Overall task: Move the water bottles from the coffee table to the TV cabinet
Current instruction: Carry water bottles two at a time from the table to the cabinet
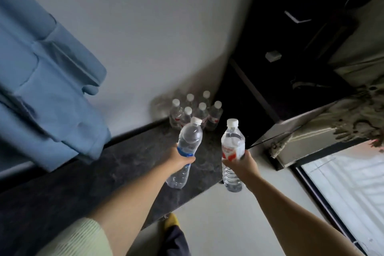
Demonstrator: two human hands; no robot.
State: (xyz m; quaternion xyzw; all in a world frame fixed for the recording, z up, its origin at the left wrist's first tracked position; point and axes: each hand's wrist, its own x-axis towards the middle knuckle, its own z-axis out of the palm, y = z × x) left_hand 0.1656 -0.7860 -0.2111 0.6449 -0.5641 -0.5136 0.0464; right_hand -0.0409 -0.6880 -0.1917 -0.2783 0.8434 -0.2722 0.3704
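Two bottles are in transit, one per hand, both held out over the dark marbled worktop (87, 174) that appears to serve as the TV cabinet. Far left, a blue curtain (41, 81) hangs against the wall. The left hand (182, 159) has its fingers wrapped round the blue-banded bottle (187, 151) at mid-height, tilting it cap-forward — a carrying grip, apparently ready to set it down. Beyond it, a cluster of six capped bottles (193, 113) stands upright in the far corner of the worktop, packed together, presumably to keep the delivered stock tidy. The right hand (243, 162) clasps the red-labelled bottle (232, 151) round its label, nearly upright, its base hanging past the worktop's edge. Neither carried bottle touches the surface yet. Judgement: placement beside the cluster comes next — crowding risks toppling neighbours.
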